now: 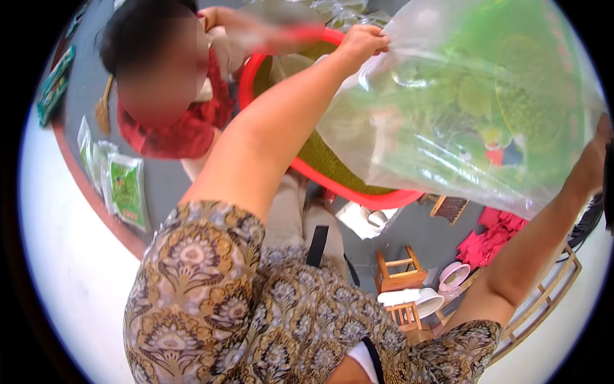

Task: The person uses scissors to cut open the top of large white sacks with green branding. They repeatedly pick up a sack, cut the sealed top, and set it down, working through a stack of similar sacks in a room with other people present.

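Note:
A large clear plastic bag (460,109) with green print hangs spread between my two hands. My left hand (364,46) is closed, pinching the bag's upper left edge. At the far right rim of the head view, my right hand (600,142) grips the bag's other side; most of its fingers are lost in the dark border. Under the bag stands a big red-rimmed tub (384,200) filled with greenish, grainy material (329,160). The bag and my left arm hide much of the tub.
A person in red (173,137) crouches at the tub's left, one arm blurred over it. Filled green-printed bags (128,189) lean by the left wall, near a broom (103,109). Behind my right arm are a wooden stool (401,269), a pink basin (454,275) and red cloth (489,238).

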### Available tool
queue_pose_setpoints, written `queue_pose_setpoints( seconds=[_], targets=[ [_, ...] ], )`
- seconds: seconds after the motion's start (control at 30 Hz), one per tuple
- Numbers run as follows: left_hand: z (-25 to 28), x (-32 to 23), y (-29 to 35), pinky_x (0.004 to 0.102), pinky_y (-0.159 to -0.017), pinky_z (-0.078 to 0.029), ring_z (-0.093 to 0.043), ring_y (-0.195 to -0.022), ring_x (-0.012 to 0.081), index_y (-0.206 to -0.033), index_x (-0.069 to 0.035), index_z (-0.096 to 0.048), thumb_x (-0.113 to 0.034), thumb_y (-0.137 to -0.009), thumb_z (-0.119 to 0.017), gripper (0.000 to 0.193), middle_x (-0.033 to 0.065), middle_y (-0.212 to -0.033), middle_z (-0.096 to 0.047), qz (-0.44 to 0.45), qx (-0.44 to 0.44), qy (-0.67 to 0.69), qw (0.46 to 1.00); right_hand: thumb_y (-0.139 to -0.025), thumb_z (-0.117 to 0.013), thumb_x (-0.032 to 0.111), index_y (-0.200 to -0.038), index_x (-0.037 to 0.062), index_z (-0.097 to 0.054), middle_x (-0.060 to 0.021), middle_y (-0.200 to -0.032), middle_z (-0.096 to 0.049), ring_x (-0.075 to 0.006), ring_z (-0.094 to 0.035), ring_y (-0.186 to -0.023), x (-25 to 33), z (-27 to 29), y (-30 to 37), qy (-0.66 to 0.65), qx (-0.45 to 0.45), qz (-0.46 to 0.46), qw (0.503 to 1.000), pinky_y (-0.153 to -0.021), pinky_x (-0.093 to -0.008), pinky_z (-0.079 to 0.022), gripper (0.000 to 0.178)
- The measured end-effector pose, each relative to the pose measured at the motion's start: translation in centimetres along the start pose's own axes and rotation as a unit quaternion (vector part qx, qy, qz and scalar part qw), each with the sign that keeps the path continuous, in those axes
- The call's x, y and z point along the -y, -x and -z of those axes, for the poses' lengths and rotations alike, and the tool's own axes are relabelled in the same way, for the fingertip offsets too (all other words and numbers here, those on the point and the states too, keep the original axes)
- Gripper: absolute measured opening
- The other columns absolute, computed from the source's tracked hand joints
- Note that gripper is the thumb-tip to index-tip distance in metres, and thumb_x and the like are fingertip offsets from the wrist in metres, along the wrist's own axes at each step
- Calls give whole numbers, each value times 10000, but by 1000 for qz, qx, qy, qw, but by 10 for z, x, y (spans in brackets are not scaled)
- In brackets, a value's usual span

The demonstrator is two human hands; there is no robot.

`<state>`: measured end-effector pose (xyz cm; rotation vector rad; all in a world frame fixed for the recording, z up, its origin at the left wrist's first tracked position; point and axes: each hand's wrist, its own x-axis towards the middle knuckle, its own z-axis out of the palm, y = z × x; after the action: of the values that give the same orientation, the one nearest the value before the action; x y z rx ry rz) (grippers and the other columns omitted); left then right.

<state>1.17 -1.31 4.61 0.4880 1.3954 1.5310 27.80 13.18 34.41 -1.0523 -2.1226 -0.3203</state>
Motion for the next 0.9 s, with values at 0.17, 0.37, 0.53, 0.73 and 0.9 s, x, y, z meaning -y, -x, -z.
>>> queue_pose_setpoints(
  seconds=[0.17, 0.37, 0.53, 0.73, 0.9],
  targets=[
    [-12, 6, 72, 216, -532, -410, -512, -564, 86, -701, -34, -603, -110, -690, -598, 77, 19, -639, -583, -44, -6, -140, 989, -801, -522, 276, -912, 71, -618, -55, -864, -624, -154, -585, -779, -12, 62, 45, 41, -30, -42, 998, -698, -239, -433, 253],
    [-43, 42, 271, 289, -520, -399, -483, -554, 123, -724, -17, -564, -189, -710, -575, 174, 71, -600, -542, -63, -26, -205, 976, -831, -489, 239, -929, 13, -589, -93, -861, -612, -153, -565, -763, -3, 170, 150, -30, -22, -163, 986, -684, -261, -434, 266],
    [-31, 71, 445, 271, -574, -417, -500, -622, 104, -786, 0, -570, -151, -742, -554, 158, 69, -653, -547, 20, 34, -213, 976, -848, -473, 227, -926, -20, -570, -127, -844, -592, -175, -547, -729, 3, 234, 215, -53, 77, -91, 991, -652, -268, -429, 276],
    [37, 74, 574, 225, -591, -398, -484, -635, 61, -772, -2, -584, -100, -733, -541, 114, -9, -650, -536, 90, -39, -16, 995, -851, -479, 174, -932, -63, -531, -85, -717, -574, -153, -506, -615, 71, 233, 243, -211, 132, 33, 968, -567, -259, -417, 256],
    [118, 70, 673, 230, -561, -397, -492, -588, 74, -687, -8, -569, -123, -720, -547, 122, 7, -594, -539, 49, -165, -20, 985, -856, -454, 140, -951, -51, -518, -115, -859, -562, -168, -512, -722, 192, 225, 259, -318, 188, 116, 922, -651, -250, -417, 222]
  ],
)
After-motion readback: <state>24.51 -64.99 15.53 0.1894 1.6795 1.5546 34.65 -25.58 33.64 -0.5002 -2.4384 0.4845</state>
